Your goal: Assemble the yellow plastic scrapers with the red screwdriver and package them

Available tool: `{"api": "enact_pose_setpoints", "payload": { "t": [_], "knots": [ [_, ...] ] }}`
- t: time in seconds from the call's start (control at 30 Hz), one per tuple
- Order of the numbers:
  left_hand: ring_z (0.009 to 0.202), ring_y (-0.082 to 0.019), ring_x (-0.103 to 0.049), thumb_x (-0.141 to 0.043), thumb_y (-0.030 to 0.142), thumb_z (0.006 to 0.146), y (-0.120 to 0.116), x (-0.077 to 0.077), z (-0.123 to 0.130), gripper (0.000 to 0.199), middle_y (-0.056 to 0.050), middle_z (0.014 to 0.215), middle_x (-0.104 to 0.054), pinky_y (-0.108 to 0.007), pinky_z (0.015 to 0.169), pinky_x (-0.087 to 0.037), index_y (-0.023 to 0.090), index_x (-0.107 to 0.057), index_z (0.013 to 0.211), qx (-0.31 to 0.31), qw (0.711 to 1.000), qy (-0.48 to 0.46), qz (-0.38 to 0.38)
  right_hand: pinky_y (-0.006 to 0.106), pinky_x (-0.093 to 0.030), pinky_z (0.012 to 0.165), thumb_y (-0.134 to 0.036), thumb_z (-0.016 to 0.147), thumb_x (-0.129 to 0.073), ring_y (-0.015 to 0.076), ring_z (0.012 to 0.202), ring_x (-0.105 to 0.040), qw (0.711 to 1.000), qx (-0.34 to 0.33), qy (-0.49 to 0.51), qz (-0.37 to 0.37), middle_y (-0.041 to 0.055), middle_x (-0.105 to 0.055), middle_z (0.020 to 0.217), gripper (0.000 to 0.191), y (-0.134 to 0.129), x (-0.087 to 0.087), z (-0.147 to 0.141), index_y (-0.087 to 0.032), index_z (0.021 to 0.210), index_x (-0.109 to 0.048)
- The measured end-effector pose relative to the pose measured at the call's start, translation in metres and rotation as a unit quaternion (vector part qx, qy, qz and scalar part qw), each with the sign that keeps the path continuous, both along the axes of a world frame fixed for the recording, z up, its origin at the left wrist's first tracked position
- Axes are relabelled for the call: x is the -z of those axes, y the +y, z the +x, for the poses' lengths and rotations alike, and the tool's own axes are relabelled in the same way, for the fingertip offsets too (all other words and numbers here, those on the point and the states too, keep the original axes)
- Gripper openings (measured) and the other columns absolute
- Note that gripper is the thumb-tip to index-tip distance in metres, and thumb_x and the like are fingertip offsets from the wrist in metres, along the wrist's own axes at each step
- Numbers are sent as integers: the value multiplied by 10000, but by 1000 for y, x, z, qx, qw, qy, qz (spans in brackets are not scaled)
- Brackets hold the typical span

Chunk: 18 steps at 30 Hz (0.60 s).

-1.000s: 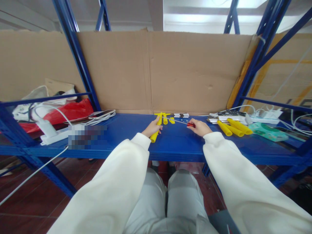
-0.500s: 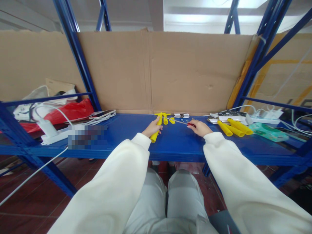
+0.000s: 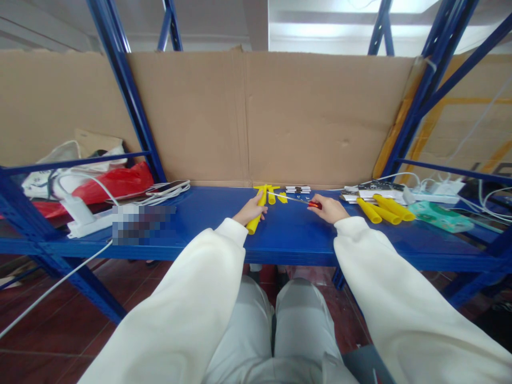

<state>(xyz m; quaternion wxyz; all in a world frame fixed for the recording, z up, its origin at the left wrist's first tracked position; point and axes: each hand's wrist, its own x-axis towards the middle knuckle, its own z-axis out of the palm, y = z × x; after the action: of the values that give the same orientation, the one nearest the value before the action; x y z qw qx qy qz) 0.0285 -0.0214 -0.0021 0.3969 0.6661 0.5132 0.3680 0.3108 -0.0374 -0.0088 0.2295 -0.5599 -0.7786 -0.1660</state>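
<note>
Our L hand [image 3: 250,209] has its fingers wrapped round a yellow tube [image 3: 253,224] above the blue shelf [image 3: 208,218], w/ more yellow pcs [image 3: 272,198] just beside it. Our R hand's [image 3: 328,209] fingers are closed on the red handle of a screwdriver [image 3: 314,205], its shaft reaching L to the tube's far end; 3 yellow tubes [image 3: 386,215] lie farther R, near a green packet [image 3: 440,216].
</note>
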Motion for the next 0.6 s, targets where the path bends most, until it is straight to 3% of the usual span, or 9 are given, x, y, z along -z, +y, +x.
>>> {"api": "enact_pose_setpoints", "payload": {
  "t": [0.23,0.6],
  "knots": [
    [499,-80,-540,-537,56,863,-1,-1,0,801,23,722,-609,-177,490,-450,179,-218,1587,2,1000,8,2,291,-460,687,-397,936,-528,226,851,-680,1000,-9,-10,-21,81,-750,977,221,-3,-2,-1,-232,976,-669],
    [502,-93,-545,-547,53,847,0,0,-1,806,14,717,-619,-196,517,-463,172,-240,1583,2,1000,-5,-1,313,-484,733,-391,939,-515,248,885,-685,999,-6,3,-43,102,-750,1003,256,-4,-4,-4,-224,1020,-690]
  ]
}}
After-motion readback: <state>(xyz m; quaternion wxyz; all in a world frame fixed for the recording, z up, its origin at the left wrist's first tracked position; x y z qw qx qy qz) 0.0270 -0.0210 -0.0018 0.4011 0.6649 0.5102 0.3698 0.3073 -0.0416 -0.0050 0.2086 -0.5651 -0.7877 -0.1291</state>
